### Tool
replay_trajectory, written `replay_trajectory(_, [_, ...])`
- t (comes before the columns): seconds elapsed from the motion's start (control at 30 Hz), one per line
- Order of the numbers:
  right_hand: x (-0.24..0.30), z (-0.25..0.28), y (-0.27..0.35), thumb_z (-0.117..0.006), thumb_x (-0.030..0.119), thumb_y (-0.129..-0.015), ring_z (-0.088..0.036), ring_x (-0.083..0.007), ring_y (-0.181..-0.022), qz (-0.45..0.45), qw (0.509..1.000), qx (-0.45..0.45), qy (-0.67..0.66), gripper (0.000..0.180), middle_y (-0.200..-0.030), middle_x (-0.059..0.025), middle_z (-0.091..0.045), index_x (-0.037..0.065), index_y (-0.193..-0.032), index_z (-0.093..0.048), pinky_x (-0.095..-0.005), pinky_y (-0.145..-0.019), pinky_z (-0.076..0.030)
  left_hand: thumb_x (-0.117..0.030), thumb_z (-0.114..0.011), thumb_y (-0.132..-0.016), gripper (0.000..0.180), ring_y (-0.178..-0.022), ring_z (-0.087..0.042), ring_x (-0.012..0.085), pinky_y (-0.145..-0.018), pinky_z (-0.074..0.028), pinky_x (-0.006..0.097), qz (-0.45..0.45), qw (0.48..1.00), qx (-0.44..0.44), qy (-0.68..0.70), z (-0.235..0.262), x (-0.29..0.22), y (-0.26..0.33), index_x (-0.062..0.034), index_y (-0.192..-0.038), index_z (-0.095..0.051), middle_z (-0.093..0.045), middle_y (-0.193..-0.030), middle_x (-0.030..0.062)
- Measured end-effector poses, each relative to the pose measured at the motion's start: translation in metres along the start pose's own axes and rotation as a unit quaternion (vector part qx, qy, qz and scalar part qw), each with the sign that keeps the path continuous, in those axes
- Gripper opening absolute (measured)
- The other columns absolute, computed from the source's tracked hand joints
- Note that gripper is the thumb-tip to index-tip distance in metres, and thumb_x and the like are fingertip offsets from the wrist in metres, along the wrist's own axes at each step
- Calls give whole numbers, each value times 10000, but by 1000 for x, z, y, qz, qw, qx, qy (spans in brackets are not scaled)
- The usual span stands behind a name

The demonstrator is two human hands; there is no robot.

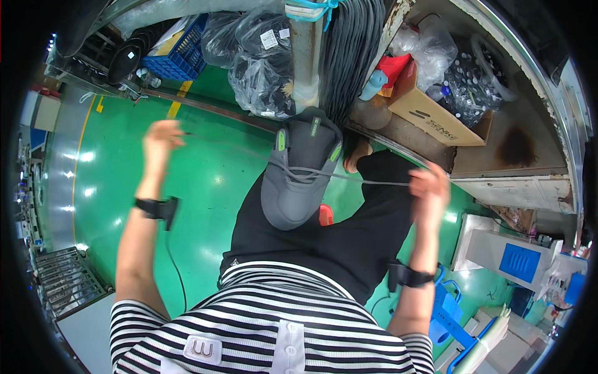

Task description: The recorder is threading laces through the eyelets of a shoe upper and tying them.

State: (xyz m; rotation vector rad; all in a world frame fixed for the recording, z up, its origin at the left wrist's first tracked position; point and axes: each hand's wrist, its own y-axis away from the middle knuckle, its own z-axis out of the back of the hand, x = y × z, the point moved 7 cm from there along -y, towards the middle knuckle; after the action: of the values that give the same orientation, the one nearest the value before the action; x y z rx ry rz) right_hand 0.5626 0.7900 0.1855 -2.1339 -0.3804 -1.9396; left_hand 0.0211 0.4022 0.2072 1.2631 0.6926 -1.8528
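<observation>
A dark grey sneaker [288, 201] with bright green accents rests on my lap, toe pointing toward me. Its grey shoelace [367, 182] runs out from the eyelets to both sides. On the right, that lace stretches nearly straight to my right hand [430, 190], whose fingers are pinched on its end. Out to the left, well away from the shoe, my left hand [164, 138] is closed on the other end of the lace. That stretch of lace is thin and blurred. Both hands are raised wide apart, clear of the shoe.
A big bundle of dark laces [352, 53] hangs beside a metal post [306, 68] ahead. Bagged black goods [261, 78] and a blue crate [177, 62] sit front left. At the right, a shelf holds a cardboard box [436, 118] of small parts. Wrist straps carry cables.
</observation>
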Motion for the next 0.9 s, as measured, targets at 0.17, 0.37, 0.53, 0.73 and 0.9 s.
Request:
replay_trajectory(0.17, [-39,-169,41,-635,110,-910,-562,-63,-570,-72,963,202,163,123,-644,-19,-635,0,-881,-682,-242,-544,-440,-123,-638,-938,90,-600,-377,11,-526,-310,204,-83,980,181,-9,-206,-65,76,-37,-909,-632,-461,-660,-86])
replay_trajectory(0.37, [-29,-168,46,-654,134,-890,-558,-73,-523,-95,949,218,209,139,-580,-31,-621,6,-850,-690,-249,-516,-428,-84,-663,-898,60,-529,-343,32,-520,-286,229,-48,981,162,-98,-208,-104,101,-48,-850,-657,-432,-589,-66])
replay_trajectory(0.53, [-24,-176,36,-669,132,-853,-595,-153,-499,-104,921,210,312,138,-585,-97,-628,3,-812,-692,-295,-523,-455,-118,-715,-823,50,-630,-459,134,-686,-329,298,-194,953,99,-212,-197,-131,97,-89,-793,-686,-535,-651,-15])
replay_trajectory(0.73, [23,-201,46,-657,127,-837,-631,-276,-548,233,801,190,518,156,-623,-116,-615,22,-744,-593,-370,-522,-488,-160,-734,-773,93,-768,-490,196,-757,-309,350,-299,907,73,-287,-203,-144,99,-117,-724,-668,-549,-706,-11])
replay_trajectory(0.9, [18,-217,46,-616,89,-812,-633,-274,-619,315,701,292,569,68,-700,-86,-588,56,-805,-556,-368,-535,-496,-166,-723,-773,153,-759,-510,215,-747,-337,367,-151,920,159,-325,-225,-121,79,-105,-665,-633,-539,-647,20])
